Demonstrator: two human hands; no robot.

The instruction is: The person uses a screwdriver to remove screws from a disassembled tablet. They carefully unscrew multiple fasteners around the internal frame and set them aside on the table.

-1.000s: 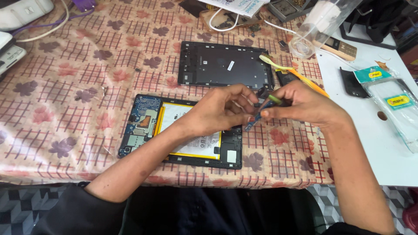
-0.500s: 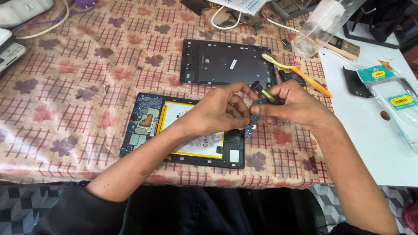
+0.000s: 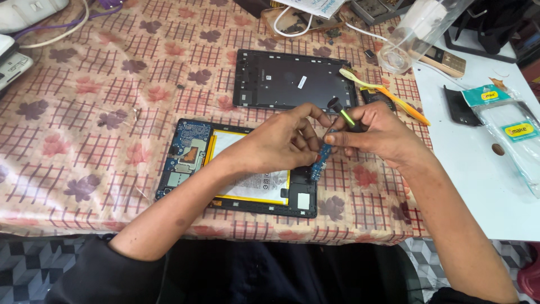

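Observation:
An opened tablet (image 3: 185,163) lies on the patterned cloth, showing its blue circuit board and white battery (image 3: 259,183). Both hands meet over its right end. My left hand (image 3: 275,143) pinches a small blue circuit strip (image 3: 323,157) that stands tilted up from the tablet's right edge. My right hand (image 3: 377,135) grips a small screwdriver (image 3: 337,112) with a black cap and a green band, its tip pointing down at the strip. The tip itself is hidden by fingers.
The tablet's black back cover (image 3: 287,79) lies just behind the hands. A yellow-orange toothbrush (image 3: 388,93) and a clear plastic container (image 3: 405,39) sit at the back right. A white table (image 3: 478,180) on the right carries packets (image 3: 517,135) and a black part (image 3: 455,107).
Both hands stay together over the tablet's right end. The screwdriver has come up a little and stands more upright.

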